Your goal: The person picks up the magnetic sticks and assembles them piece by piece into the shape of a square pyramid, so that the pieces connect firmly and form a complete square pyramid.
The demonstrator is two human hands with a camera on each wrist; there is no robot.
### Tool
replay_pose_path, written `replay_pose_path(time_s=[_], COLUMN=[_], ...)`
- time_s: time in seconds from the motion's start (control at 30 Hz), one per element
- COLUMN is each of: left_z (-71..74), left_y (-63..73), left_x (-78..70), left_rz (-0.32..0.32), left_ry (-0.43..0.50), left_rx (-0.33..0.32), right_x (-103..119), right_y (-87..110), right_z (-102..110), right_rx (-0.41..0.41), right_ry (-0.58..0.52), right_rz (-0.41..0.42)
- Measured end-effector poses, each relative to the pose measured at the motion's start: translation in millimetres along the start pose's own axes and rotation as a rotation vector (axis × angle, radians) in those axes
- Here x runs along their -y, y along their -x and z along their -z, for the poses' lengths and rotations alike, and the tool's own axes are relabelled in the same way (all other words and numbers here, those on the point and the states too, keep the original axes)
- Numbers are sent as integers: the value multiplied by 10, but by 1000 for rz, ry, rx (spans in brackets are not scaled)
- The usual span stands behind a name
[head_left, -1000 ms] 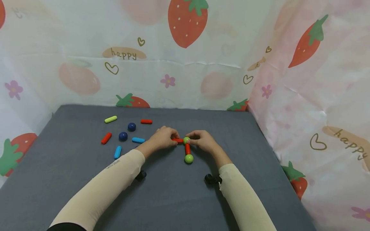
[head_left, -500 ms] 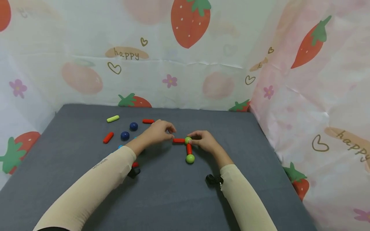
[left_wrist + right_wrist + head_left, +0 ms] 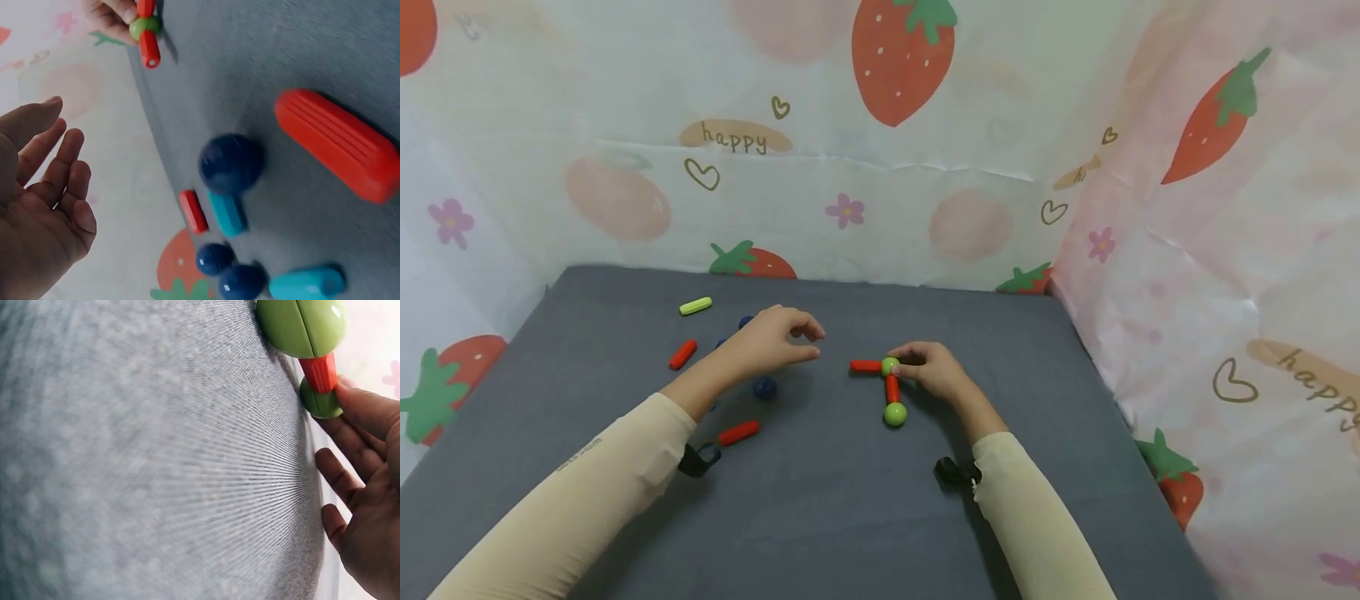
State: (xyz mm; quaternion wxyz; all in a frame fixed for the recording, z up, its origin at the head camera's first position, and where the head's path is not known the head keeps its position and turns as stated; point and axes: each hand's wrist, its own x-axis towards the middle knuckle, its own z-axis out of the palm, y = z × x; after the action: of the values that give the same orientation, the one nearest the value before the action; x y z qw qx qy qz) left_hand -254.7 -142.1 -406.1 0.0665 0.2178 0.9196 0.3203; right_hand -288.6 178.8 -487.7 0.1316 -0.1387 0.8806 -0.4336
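1. Sitting around the middle of the worktop (image 3: pixel 850 517), the ball-and-stick piece (image 3: pixel 892 388) makes a corner: two glossy green balls (image 3: pixel 895 414) with seam lines, plus two red rods (image 3: pixel 866 366), one with a free end.
2. Right hand (image 3: pixel 934 368) pinches the corner ball; left hand (image 3: pixel 767 340) hovers, thumb and fingers loosely spread, near a navy ball (image 3: pixel 765 388).
3. Readable text: "happy" twice on the strawberry-print backdrop (image 3: pixel 737 200). Left sleeve (image 3: pixel 580 492) has some lettering too, way too tiny to make out.

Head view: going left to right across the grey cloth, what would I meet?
Yellow-green plastic rod, nearest red plastic rod, nearest navy plastic ball, sideways red plastic rod, upper green plastic ball, right hand. Overlapping things omitted.
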Motion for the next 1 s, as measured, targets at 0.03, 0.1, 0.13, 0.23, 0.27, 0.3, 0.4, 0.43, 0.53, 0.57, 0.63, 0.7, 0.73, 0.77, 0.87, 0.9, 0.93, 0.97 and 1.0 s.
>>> replay_pose_path(time_s=[0.03,0.1,0.13,0.23,0.27,0.3,0.4,0.43,0.53,0.57,0.63,0.7,0.73,0.77,0.87,0.9,0.93,0.97,1.0], left_z=[21,51,63,76,73,68,43,35,20,16,16,14,12,8,-12,-21,-25,-29,-31], left_y=[35,97,128,215,244,271,335,352,394,406,425,438,444,448,451,451,446,442,439], left_x=[15,48,68,140,173,207,323,359,463,493,540,588,607,627,688,704,719,732,741], left_rz=[4,10,7,14,13,11,21,25,48,59,81,99,108,116,132,137,142,145,147], left_ry=[-4,-8,-14,-26,-33,-41,-56,-60,-55,-51,-33,-21,-16,-10,-5,-7,-8,-10,-12], left_rx=[-5,-13,-16,-13,-11,-9,10,14,27,30,39,52,61,73,112,123,134,143,150], right_x=[-6,-18,-23,-27,-25,-22,-11,-8,5,4,11,13,13,13,-2,-7,-10,-11,-10], right_y=[4,7,8,6,5,4,3,1,1,0,3,5,6,7,4,3,-1,-3,-5], right_z=[4,10,11,1,-5,-11,-24,-25,-23,-22,-16,-12,-11,-11,-19,-23,-24,-26,-27], right_rx=[-4,-13,-17,-22,-22,-23,-22,-20,-17,-17,-18,-21,-22,-22,-19,-18,-18,-18,-18], right_ry=[-6,-14,-15,-13,-12,-11,-13,-13,-15,-15,-21,-25,-26,-28,-26,-26,-25,-25,-24], right_rz=[0,0,1,2,2,0,-4,-3,-1,-2,-5,-7,-8,-9,-9,-10,-9,-8,-8])
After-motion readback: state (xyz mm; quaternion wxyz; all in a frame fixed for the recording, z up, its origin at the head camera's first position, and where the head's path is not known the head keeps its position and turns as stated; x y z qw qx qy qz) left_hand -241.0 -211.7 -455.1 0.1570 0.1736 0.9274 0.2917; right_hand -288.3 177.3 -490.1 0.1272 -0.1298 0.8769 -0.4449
